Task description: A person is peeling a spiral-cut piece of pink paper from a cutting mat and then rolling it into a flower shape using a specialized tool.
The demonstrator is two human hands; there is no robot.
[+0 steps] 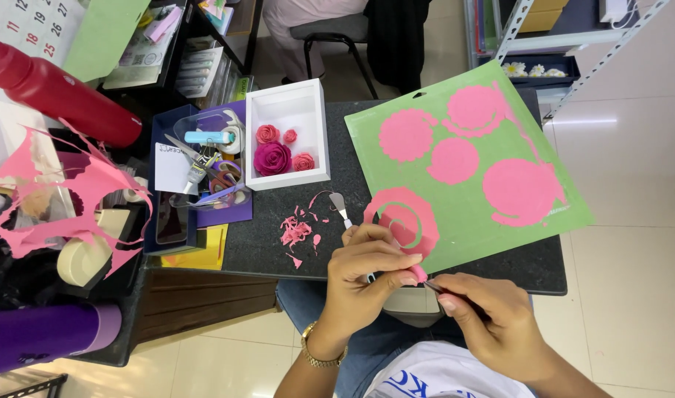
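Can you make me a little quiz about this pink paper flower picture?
1. True or false: the white box holds four finished paper roses.
2. What colour is the cutting mat that the pink spiral shapes lie on? A) purple B) green C) white
3. Fill in: the left hand pinches a small pink paper roll while the right hand holds a thin ____ against it.

Key
1. True: one big dark pink rose and three smaller ones.
2. B, green.
3. Tool; its dark tip meets the roll, but most of it is hidden in the hand.
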